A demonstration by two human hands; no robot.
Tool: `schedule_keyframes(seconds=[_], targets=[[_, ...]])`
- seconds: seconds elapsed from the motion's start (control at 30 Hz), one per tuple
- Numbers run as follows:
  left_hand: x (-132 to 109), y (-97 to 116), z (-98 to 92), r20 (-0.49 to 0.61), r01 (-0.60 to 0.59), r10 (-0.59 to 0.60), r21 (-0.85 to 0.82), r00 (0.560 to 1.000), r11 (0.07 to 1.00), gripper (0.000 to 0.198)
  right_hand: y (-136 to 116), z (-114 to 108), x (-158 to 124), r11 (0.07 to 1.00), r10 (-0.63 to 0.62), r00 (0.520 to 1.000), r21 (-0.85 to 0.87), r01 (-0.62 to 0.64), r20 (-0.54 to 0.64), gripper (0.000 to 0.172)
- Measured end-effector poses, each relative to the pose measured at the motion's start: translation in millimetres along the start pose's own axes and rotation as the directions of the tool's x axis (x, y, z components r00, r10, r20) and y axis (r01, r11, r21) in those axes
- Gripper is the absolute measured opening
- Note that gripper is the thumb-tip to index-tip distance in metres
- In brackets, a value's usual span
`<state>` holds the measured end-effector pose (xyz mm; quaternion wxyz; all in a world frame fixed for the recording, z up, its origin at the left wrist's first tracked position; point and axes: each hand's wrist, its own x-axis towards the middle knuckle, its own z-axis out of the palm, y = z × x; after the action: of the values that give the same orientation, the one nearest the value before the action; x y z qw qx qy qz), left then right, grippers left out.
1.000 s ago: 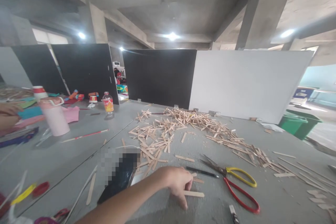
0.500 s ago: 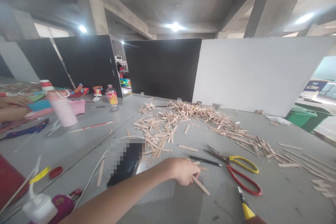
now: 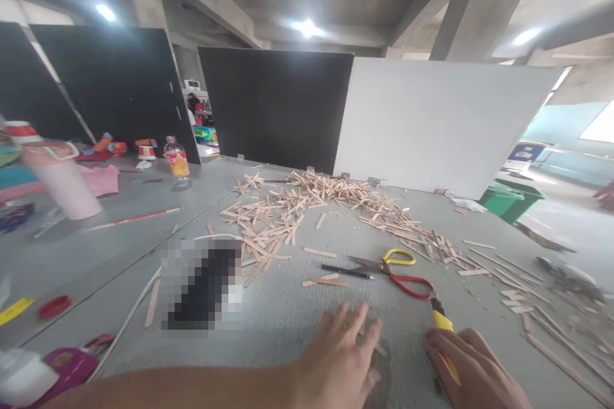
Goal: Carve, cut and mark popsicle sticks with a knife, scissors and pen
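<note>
My left hand [image 3: 341,351] lies palm down near the front of the grey table [image 3: 283,332], its fingers spread. A short bit of wooden stick [image 3: 380,349] shows by its fingers, the rest hidden. To the right, my right hand [image 3: 474,364] is wrapped round a yellow utility knife [image 3: 442,319], whose front end points away from me toward the scissors. The scissors [image 3: 387,266], with one yellow and one red handle, lie with blades apart. A dark pen [image 3: 346,271] rests by the blade tips, and two crossed craft sticks [image 3: 326,280] lie just in front.
Loose craft sticks [image 3: 336,192] are heaped before the black and white panels [image 3: 283,108]. A pixelated dark device [image 3: 204,287] with a white cable lies left. Further left stand a pink tumbler [image 3: 64,179] and a drink bottle [image 3: 176,163]. Wood strips [image 3: 566,358] lie right.
My left hand has drawn nearer and spread its fingers; earlier it was pinching a craft stick. My right hand has come further into view with the utility knife. The view has swung right.
</note>
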<state>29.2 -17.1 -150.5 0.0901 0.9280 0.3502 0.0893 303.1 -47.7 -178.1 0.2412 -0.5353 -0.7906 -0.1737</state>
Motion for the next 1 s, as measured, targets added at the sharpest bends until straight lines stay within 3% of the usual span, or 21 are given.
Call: schedule_keyframes(seconds=[0.1, 0.17, 0.27, 0.43, 0.57, 0.73, 0.8, 0.9, 0.97, 1.0], targets=[[-6, 1, 28.3, 0.031, -0.131, 0.130, 0.045, 0.991, 0.990, 0.064, 1, 14, -11, 0.999, 0.035, 0.999, -0.010, -0.035, -0.025, 0.024], [-8, 0, 35.1, 0.030, -0.169, 0.167, 0.070, 0.985, 0.983, 0.062, 0, 22, -19, 0.997, 0.074, 0.997, 0.006, -0.074, -0.031, 0.026], [-10, 0, 28.2, 0.024, -0.178, 0.177, 0.061, 0.984, 0.982, 0.060, -5, 26, -27, 0.986, 0.163, 0.987, 0.040, -0.162, -0.012, 0.040], [-15, 6, 7.8, 0.003, -0.156, 0.156, -0.023, 0.988, 0.988, 0.057, -12, 13, -25, 0.951, 0.292, 0.949, 0.073, -0.301, 0.118, 0.063], [-19, 9, 3.7, -0.008, -0.139, 0.139, -0.095, 0.990, 0.986, 0.055, -11, 1, -19, 0.946, 0.298, 0.938, 0.077, -0.315, 0.176, 0.062], [-19, 8, 16.9, -0.090, -0.147, 0.141, -0.064, 0.986, 0.987, 0.054, -10, 0, -19, 0.958, 0.264, 0.943, 0.056, -0.280, 0.201, 0.059], [-18, 9, 22.3, -0.210, -0.200, 0.201, 0.028, 0.957, 0.979, 0.050, -10, 4, -21, 0.967, 0.238, 0.957, 0.052, -0.249, 0.166, 0.058], [-17, 12, 19.1, -0.360, -0.326, 0.368, 0.174, 0.857, 0.929, 0.042, -10, 12, -24, 0.980, 0.196, 0.972, 0.018, -0.200, 0.132, 0.058], [-19, 14, 9.1, -0.332, -0.440, 0.479, 0.190, 0.812, 0.878, 0.037, -10, 15, -25, 0.983, 0.181, 0.974, 0.012, -0.185, 0.138, 0.059], [-20, 15, 3.2, -0.278, -0.490, 0.514, 0.155, 0.811, 0.858, 0.031, -10, 16, -25, 0.982, 0.183, 0.972, 0.017, -0.188, 0.147, 0.060]])
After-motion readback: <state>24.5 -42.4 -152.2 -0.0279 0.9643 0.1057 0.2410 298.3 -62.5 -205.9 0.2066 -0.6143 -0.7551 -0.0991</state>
